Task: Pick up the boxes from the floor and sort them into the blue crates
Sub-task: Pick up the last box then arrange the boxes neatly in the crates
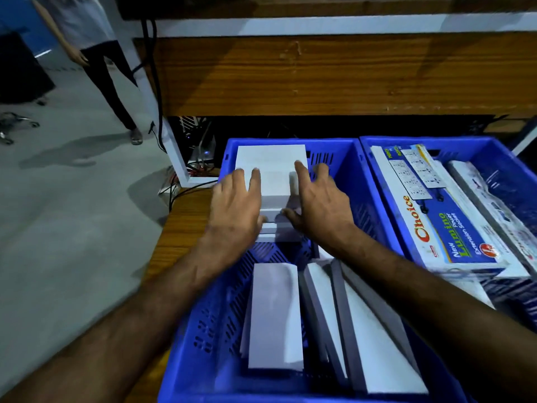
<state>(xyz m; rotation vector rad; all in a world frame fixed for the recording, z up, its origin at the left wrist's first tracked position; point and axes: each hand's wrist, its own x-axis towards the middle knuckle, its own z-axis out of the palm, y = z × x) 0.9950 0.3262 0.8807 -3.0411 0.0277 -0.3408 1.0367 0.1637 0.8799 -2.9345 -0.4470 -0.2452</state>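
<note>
Wood surface (pixel 174 242) beside grey floor (pixel 72 199). Crate (pixel 494 158) box (pixel 444 225) reads "Choice Lumine". Both hands' fingers (pixel 255 175) grasp white boxes (pixel 273 181).

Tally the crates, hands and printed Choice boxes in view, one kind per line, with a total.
Blue crates: 2, left crate and right crate
Hands: 2, left hand and right hand
Choice boxes: 1
Total: 5

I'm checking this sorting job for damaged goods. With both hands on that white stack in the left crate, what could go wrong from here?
1. The small white boxes sit stacked and stepped between the left hand and right hand; a nudge could topple them.
2. The flat white boxes lean loosely in the left crate; they may slide flat, perhaps when more boxes go in.
</note>
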